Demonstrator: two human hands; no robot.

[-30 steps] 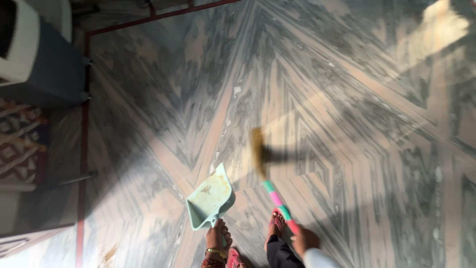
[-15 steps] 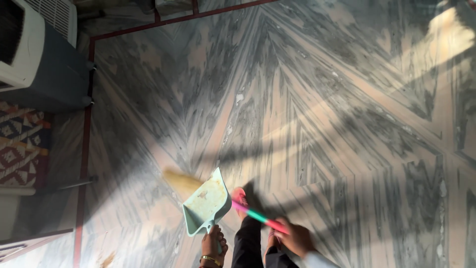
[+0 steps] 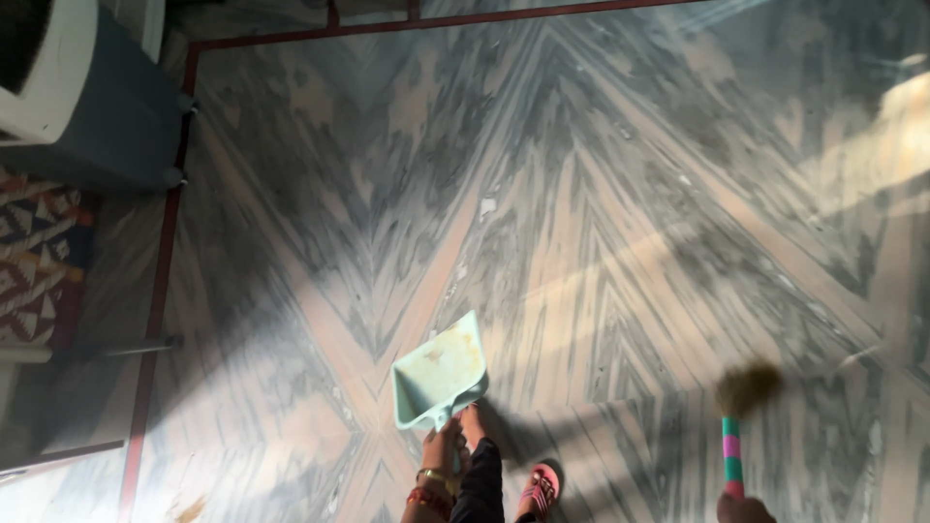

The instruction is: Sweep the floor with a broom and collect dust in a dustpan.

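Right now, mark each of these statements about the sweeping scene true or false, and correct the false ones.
1. The left hand holds a pale green dustpan by its handle. True.
2. The broom head rests inside the dustpan. False: it is far off to the right of the dustpan, blurred, over the marble floor.
3. The broom's handle is banded pink and green. True.
4. The right hand is empty. False: it grips the broom's handle at the bottom edge of the view.
5. A patterned rug lies at the right edge. False: it lies at the left edge, below a white and grey appliance.
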